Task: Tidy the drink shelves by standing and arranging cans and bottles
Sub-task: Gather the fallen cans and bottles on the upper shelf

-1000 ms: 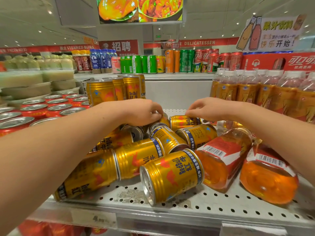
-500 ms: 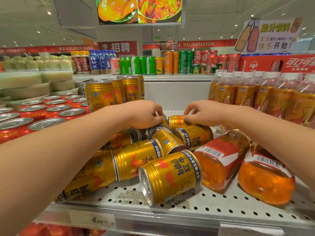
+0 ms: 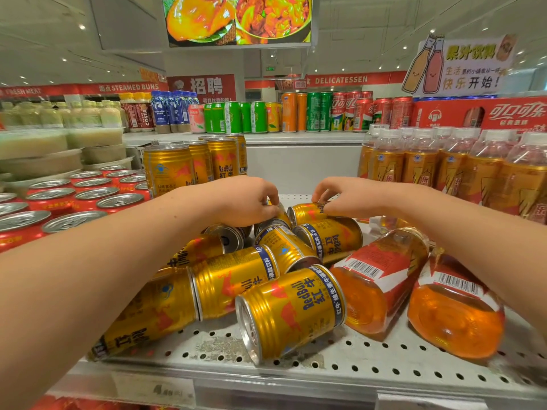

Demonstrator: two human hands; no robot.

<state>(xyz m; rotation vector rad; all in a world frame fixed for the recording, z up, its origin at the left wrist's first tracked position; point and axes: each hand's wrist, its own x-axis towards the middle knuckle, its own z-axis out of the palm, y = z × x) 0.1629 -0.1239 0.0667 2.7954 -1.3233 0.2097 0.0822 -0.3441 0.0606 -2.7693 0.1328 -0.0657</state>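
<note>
Currently, the perforated shelf [image 3: 355,365] holds upright red cans [image 3: 88,196] at far left and, just beside them, a standing row of gold Red Bull cans [image 3: 168,167]. The left hand [image 3: 245,202] reaches over the middle of the shelf with its fingers curled down around the rear-left can [image 3: 273,216], a gold can at the back of the toppled pile [image 3: 236,279]. Most of that can is hidden under the hand, so its axis cannot be read with confidence. The pile itself lies in front of both hands: gold cans on their sides, overlapping, with the front can [image 3: 291,312] near the shelf's front edge. Just right of the rear-left can lies the rear-right can [image 3: 306,213], on its side, long axis running roughly left to right, silver end facing left. The right hand [image 3: 349,196] sits directly above it, fingertips curled onto its upper side near that end. Each hand is therefore nearer to its own can, and the two cans lie just beside each other. In judgement, standing either can calls for turning its axis to vertical and moving it left toward the standing row. Further right, two orange-drink bottles [image 3: 379,276] lie on their sides, bases toward the front edge. Upright bottles [image 3: 444,161] of the same drink fill the right end.
</note>
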